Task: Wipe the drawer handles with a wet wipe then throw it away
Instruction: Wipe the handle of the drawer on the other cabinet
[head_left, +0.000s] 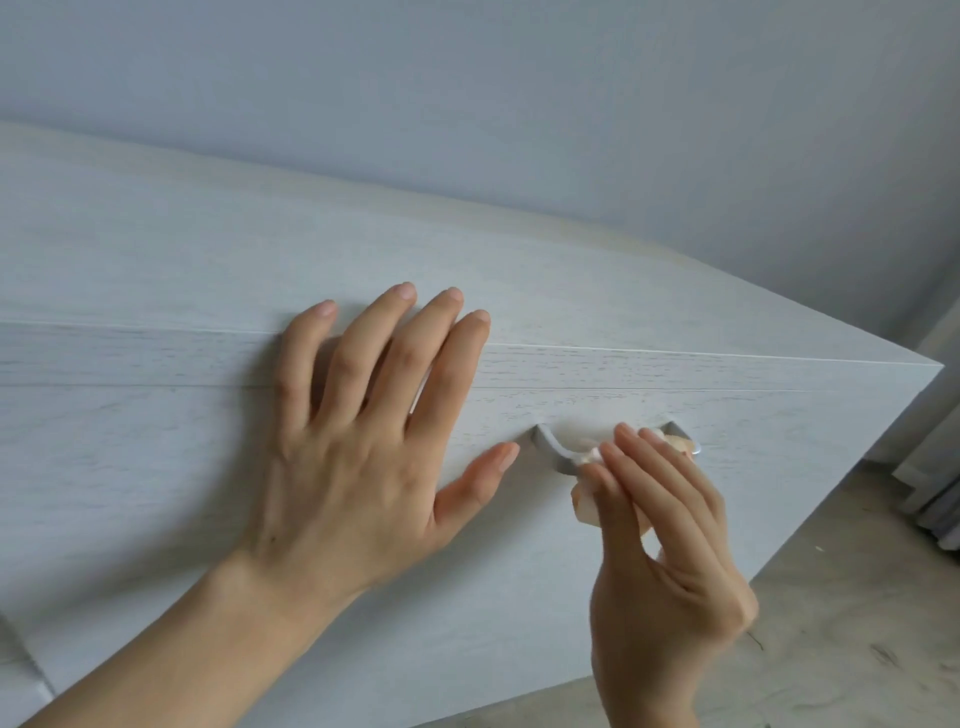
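Observation:
A curved metal drawer handle (551, 448) is fixed to the white wood-grain drawer front (156, 467). My right hand (665, 540) pinches a crumpled white wet wipe (589, 501) and presses it against the middle of the handle, hiding most of the bar. Only the handle's left end and right tip show. My left hand (363, 441) lies flat with spread fingers across the drawer front and the dresser's top edge, just left of the handle.
The dresser top (363, 249) runs back to a pale blue-grey wall (519, 104). The dresser's right corner (935, 369) ends above a marbled grey floor (857, 623). A curtain hem (935, 499) hangs at the far right.

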